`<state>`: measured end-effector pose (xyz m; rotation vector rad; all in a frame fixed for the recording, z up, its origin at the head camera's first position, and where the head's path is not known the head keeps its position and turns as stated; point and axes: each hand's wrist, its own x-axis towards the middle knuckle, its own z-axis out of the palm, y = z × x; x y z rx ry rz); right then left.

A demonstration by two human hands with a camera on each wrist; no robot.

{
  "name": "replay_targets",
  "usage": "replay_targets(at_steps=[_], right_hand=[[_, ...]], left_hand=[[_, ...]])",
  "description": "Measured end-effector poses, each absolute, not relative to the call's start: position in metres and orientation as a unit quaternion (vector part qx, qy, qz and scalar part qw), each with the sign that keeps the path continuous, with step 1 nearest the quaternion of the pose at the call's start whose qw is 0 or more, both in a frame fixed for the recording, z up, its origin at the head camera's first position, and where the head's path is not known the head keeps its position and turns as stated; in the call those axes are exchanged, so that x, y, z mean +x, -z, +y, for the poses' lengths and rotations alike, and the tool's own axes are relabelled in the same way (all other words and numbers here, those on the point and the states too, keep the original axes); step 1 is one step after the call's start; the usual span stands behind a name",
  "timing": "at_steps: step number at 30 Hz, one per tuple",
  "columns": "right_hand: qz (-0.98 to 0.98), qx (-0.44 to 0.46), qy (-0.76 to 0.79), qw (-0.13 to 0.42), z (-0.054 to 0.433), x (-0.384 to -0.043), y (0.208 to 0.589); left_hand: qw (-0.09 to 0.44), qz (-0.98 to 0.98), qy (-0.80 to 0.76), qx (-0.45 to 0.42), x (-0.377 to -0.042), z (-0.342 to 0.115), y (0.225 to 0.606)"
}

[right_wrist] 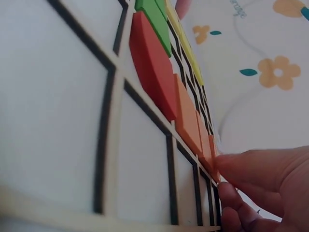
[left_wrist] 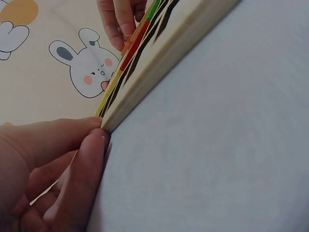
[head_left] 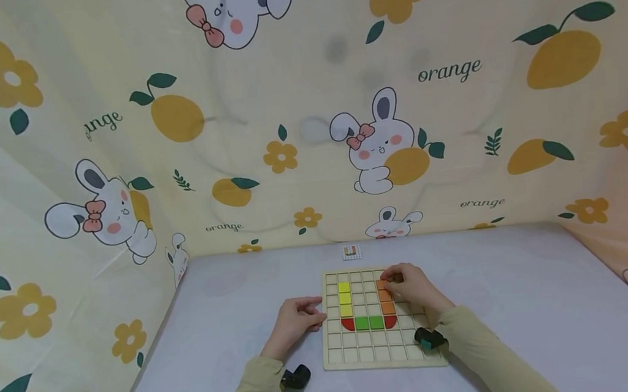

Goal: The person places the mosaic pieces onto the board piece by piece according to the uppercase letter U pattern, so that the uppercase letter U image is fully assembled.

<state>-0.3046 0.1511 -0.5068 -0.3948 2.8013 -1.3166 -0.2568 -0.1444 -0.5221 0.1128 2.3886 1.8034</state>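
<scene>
A wooden grid board (head_left: 384,355) lies on the table, with colored tiles in a U shape. Yellow tiles (head_left: 345,299) form its left side, and green tiles (head_left: 369,322) the bottom between two rounded red tiles (right_wrist: 153,67). Orange tiles (head_left: 387,308) run up the right side. My left hand (head_left: 295,323) holds the board's left edge with thumb and finger, fingertips right at the rim in the left wrist view. Over the board, my right hand (head_left: 414,285) pinches the topmost orange tile (right_wrist: 216,162) in the column; its fingers partly hide that tile.
Behind the board lies a small card (head_left: 351,252) with a colored U pattern. Black wrist devices (head_left: 296,378) sit at both sleeves. A printed cloth (head_left: 307,110) with rabbits and oranges rises behind and beside the pale table (head_left: 233,288).
</scene>
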Motion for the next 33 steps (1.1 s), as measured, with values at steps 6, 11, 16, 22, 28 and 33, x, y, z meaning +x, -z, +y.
replay_targets(at_steps=[6, 11, 16, 22, 28, 33], right_hand=[[0.898, -0.118, 0.425, 0.009, 0.147, -0.301, 0.505], [0.897, -0.110, 0.428, 0.012, 0.146, -0.302, 0.504], [0.890, -0.110, 0.442, 0.017, 0.148, -0.301, 0.505], [0.837, -0.086, 0.533, 0.087, 0.160, -0.296, 0.502], [0.846, -0.120, 0.513, 0.083, 0.187, -0.294, 0.490], [0.852, -0.117, 0.504, 0.073, 0.208, -0.288, 0.477]], left_hand=[[0.072, 0.794, -0.602, 0.035, -0.254, -0.146, 0.523], [0.068, 0.795, -0.602, 0.033, -0.256, -0.146, 0.523], [0.070, 0.794, -0.603, 0.029, -0.256, -0.146, 0.525], [0.071, 0.795, -0.602, 0.024, -0.255, -0.146, 0.526], [0.078, 0.787, -0.611, 0.027, -0.257, -0.143, 0.524], [0.097, 0.769, -0.632, 0.020, -0.258, -0.154, 0.517]])
